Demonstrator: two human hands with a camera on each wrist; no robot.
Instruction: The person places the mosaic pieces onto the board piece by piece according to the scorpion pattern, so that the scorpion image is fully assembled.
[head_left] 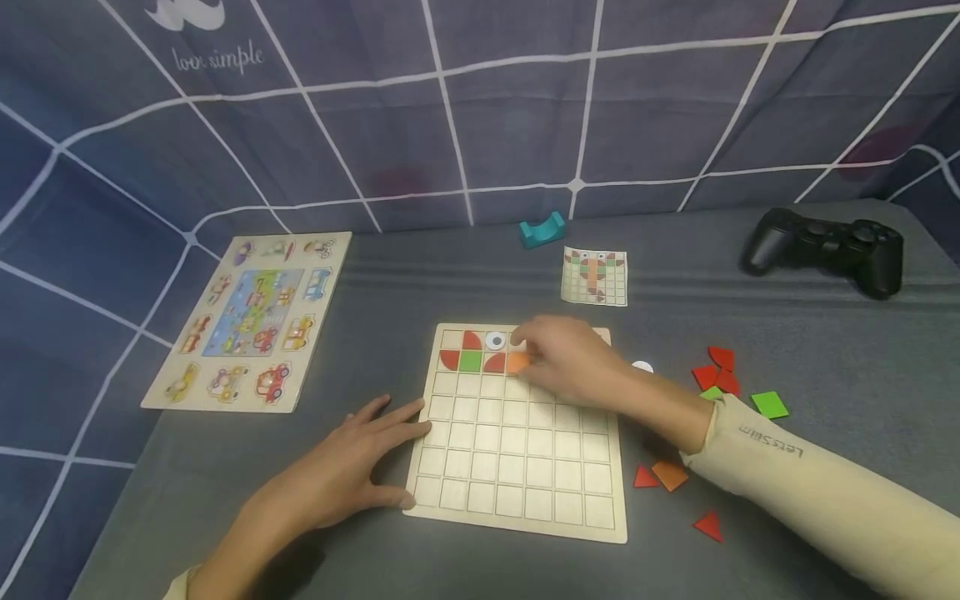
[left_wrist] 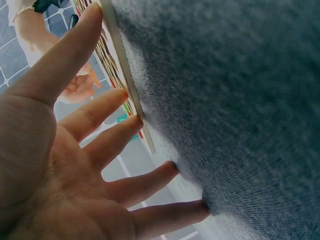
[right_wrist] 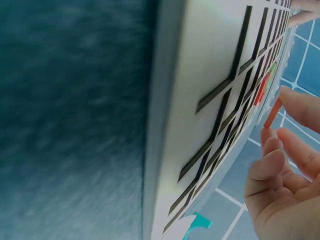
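A wooden grid board [head_left: 512,467] lies on the grey surface. My right hand [head_left: 573,358] is over its upper rows and pinches an orange square tile [right_wrist: 273,113] between thumb and fingers. In the right wrist view the tile is tilted above the grid. Beside it sit a red quarter-round tile [head_left: 494,362], a green square tile [head_left: 470,361] and a white eye tile [head_left: 495,341] in the cells. Some cells lie hidden under the right hand. My left hand [head_left: 352,462] has its fingers spread, with thumb and fingertips touching the board's left edge.
Loose red tiles [head_left: 722,358], a green tile [head_left: 770,405] and an orange tile [head_left: 670,475] lie right of the board. Behind it are a pattern card [head_left: 595,287] and a teal holder [head_left: 542,231]. A vehicle puzzle [head_left: 318,329] lies left, a black game controller [head_left: 823,250] right.
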